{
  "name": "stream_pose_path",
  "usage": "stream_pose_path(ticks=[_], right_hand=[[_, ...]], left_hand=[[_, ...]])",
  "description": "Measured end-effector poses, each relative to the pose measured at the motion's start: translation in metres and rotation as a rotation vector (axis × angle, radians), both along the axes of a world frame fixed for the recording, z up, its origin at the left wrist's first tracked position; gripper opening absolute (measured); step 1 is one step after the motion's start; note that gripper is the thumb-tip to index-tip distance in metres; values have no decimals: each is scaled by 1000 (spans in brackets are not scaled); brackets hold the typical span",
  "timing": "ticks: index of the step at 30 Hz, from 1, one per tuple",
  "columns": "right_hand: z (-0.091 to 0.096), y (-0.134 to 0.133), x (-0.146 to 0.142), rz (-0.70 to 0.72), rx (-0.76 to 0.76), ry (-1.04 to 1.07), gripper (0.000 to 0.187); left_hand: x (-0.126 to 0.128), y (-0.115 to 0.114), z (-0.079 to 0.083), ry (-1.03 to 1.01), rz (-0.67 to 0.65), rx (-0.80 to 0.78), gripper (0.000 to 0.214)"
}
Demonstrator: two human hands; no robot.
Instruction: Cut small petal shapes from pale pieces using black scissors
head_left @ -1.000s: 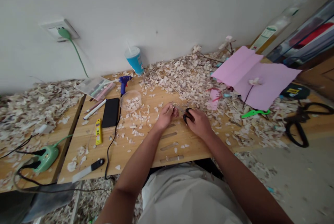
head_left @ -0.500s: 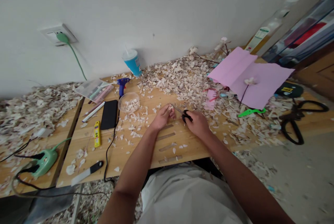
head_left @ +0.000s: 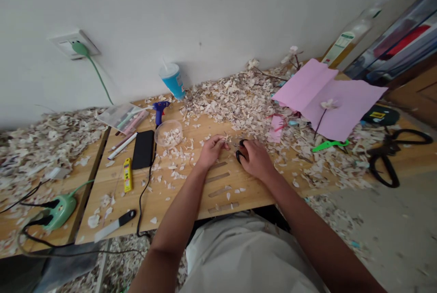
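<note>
Between its fingertips my left hand (head_left: 212, 151) pinches a small pale shell piece (head_left: 226, 138), its outline too small to make out well. My right hand (head_left: 256, 158) is closed around the black handles of a pair of scissors (head_left: 240, 156); the handle loops are spread apart and the blades point toward the left hand. Pale flakes like those in the heap lie on the wooden table (head_left: 191, 179) around both hands. A clear round tub (head_left: 168, 132) with several pale pieces stands left of my left hand.
A large heap of pale flakes (head_left: 228, 97) runs along the wall. On the left are a phone (head_left: 143, 149), a blue glue gun (head_left: 160, 111), a yellow cutter box (head_left: 127, 175) and a black-handled blade (head_left: 116, 225). Pink paper (head_left: 341, 106) and large black shears (head_left: 385, 156) lie right.
The scissors' handles have spread apart in my right hand, and the blades have drawn slightly away from the piece. My left hand keeps its pinch, turned a little.
</note>
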State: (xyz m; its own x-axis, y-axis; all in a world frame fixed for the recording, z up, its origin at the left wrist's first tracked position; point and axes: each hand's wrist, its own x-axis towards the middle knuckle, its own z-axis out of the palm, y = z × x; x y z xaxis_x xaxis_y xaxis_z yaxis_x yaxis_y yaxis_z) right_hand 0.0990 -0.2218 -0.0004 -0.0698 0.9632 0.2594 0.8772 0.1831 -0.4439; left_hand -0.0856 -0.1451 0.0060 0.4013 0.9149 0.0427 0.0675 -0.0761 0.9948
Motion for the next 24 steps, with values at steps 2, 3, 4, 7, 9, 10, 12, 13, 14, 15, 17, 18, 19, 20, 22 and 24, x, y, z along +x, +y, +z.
stream_pose_path(ticks=[2, 3, 4, 7, 9, 10, 12, 13, 14, 15, 17, 18, 19, 20, 22, 24], right_hand=[[-1, 1, 1, -6, -9, 2, 15], [-1, 1, 1, -11, -9, 2, 14], [-1, 1, 1, -16, -6, 1, 13], [-2, 1, 1, -31, 13, -7, 9], [-4, 1, 2, -45, 22, -24, 8], [-4, 1, 3, -53, 24, -34, 8], [-6, 1, 5, -68, 23, -47, 10], [-7, 2, 6, -72, 24, -44, 11], [-8, 2, 6, -70, 26, -36, 12], [-8, 2, 7, -65, 28, -25, 13], [-8, 2, 6, -61, 30, -17, 13], [-7, 2, 5, -56, 29, -23, 14], [-6, 2, 4, -51, 31, -35, 14], [-5, 1, 3, -48, 35, -51, 16], [-3, 0, 1, -40, 43, -80, 23], [-2, -1, 0, -33, 35, -100, 28]], left_hand=[[0, 0, -2, 7, -10, -1, 27], [0, 0, -2, 19, -15, 9, 27], [0, 0, -1, 41, -19, 28, 28], [-2, -1, 4, 120, -31, 111, 31], [-4, -1, 8, 162, -43, 163, 33], [-5, -1, 10, 174, -49, 181, 34], [-6, -1, 13, 181, -62, 191, 35], [-6, -2, 14, 172, -66, 183, 35], [-5, -2, 15, 159, -70, 171, 35], [-5, -2, 15, 141, -73, 158, 35], [-3, -3, 15, 110, -72, 137, 35], [-3, -3, 14, 104, -69, 129, 35], [-3, -3, 14, 102, -64, 122, 35], [-2, -3, 14, 105, -60, 115, 35], [-3, -3, 13, 111, -54, 96, 33], [-5, -2, 13, 115, -56, 79, 31]])
